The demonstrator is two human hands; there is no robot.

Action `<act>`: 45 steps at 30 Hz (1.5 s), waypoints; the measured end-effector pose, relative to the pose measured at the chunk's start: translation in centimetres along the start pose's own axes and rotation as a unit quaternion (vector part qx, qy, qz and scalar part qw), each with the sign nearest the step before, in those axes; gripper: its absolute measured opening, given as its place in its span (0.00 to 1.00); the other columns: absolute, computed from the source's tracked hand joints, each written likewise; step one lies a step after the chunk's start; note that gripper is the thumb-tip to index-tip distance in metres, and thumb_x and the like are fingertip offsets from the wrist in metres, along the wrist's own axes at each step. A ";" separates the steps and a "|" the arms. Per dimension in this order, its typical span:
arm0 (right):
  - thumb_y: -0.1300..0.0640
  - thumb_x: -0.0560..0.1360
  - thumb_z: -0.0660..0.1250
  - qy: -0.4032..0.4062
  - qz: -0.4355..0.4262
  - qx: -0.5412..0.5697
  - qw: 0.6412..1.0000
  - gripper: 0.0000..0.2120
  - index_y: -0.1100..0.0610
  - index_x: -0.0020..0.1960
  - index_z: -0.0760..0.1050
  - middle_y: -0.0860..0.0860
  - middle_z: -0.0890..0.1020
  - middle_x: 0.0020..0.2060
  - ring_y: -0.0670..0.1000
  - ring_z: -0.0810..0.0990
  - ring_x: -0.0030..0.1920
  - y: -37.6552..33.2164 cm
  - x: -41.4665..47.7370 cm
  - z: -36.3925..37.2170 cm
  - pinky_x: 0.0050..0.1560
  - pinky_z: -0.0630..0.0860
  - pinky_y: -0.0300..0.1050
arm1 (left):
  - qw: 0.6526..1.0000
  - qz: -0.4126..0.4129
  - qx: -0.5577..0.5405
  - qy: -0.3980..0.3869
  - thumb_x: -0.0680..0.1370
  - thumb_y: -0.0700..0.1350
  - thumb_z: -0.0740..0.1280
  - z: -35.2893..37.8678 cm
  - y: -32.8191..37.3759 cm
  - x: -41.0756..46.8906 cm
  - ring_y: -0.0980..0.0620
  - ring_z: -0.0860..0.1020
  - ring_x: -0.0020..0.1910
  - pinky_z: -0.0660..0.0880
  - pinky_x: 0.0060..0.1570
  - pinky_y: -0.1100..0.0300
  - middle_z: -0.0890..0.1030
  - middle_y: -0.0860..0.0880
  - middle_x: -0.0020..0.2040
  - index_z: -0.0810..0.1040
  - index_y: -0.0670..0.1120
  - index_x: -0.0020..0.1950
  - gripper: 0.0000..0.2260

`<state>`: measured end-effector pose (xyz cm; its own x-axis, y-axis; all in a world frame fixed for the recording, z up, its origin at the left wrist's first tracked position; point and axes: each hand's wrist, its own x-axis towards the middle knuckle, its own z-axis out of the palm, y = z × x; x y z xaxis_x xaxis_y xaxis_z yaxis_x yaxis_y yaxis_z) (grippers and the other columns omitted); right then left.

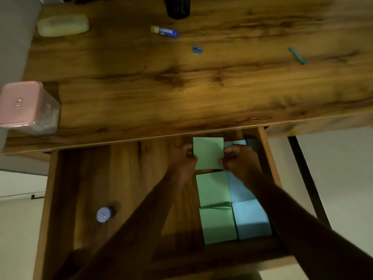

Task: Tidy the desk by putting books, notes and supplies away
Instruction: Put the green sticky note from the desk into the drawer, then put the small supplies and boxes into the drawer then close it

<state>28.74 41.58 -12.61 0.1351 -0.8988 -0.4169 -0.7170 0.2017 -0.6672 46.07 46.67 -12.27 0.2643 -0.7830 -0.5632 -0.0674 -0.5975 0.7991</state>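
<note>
Both hands reach into the open wooden drawer (84,178) below the desk. My left hand (182,160) and my right hand (239,160) grip the two sides of a green note pad (207,152), held over the drawer's far right part. Closer to me in the drawer lie two more green pads (214,188) (219,225) and light blue pads (252,219) in two rows along the right wall. On the desk top lie a blue-and-yellow glue stick (163,31), a small blue sharpener (197,49) and a teal pen (296,55).
A pink-lidded box (22,104) stands at the desk's left edge. A pale pouch (62,24) lies at the far left, a black holder (178,7) at the far middle. A small blue-capped jar (104,214) sits in the drawer's left half. A black desk leg (306,178) runs down the right.
</note>
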 end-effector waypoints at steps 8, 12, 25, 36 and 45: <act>0.56 0.72 0.75 -0.018 -0.023 -0.145 0.989 0.03 0.54 0.45 0.83 0.50 0.84 0.43 0.50 0.82 0.45 0.8 1.8 1.3 0.48 0.77 0.43 | 0.979 0.048 0.194 0.039 0.77 0.34 0.63 1.3 -1.8 1.5 0.46 0.82 0.52 0.81 0.47 0.56 0.82 0.44 0.56 0.78 0.45 0.65 0.18; 0.59 0.71 0.74 -0.006 -0.015 -0.159 0.987 0.06 0.53 0.47 0.79 0.46 0.76 0.40 0.45 0.75 0.40 0.8 2.0 1.8 0.39 0.67 0.36 | 0.966 0.057 0.238 0.082 0.75 0.36 0.65 1.8 -1.8 1.5 0.46 0.81 0.50 0.81 0.50 0.50 0.82 0.44 0.54 0.76 0.45 0.65 0.18; 0.55 0.75 0.68 -0.014 -0.031 -0.222 0.974 0.07 0.52 0.53 0.76 0.50 0.82 0.47 0.54 0.83 0.50 -2.4 -0.6 -0.2 0.42 0.73 0.42 | 0.928 0.025 0.363 0.077 0.75 0.41 0.66 2.6 -0.8 0.3 0.43 0.77 0.57 0.77 0.52 0.54 0.73 0.42 0.64 0.70 0.43 0.69 0.22; 0.48 0.76 0.63 0.120 -0.131 -0.154 0.972 0.05 0.44 0.45 0.77 0.43 0.80 0.36 0.44 0.79 0.37 -5.3 0.3 -11.4 0.38 0.77 0.40 | 0.874 0.249 0.413 0.063 0.76 0.47 0.63 4.0 9.2 -1.4 0.64 0.70 0.28 0.61 0.27 0.71 0.72 0.58 0.32 0.72 0.55 0.39 0.06; 0.53 0.73 0.69 0.229 -0.093 -0.173 0.953 0.16 0.48 0.61 0.78 0.54 0.79 0.59 0.61 0.79 0.59 -6.3 13.9 -21.6 0.57 0.78 0.52 | 0.819 0.309 0.469 0.116 0.77 0.49 0.65 2.8 18.6 8.4 0.52 0.74 0.56 0.72 0.49 0.59 0.72 0.51 0.60 0.74 0.52 0.62 0.13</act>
<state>20.41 19.46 -0.86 0.0251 -0.9982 0.0549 -0.9030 -0.0462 -0.4272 44.34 28.49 -2.77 0.0704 -0.9971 0.0297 -0.9380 -0.0560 0.3421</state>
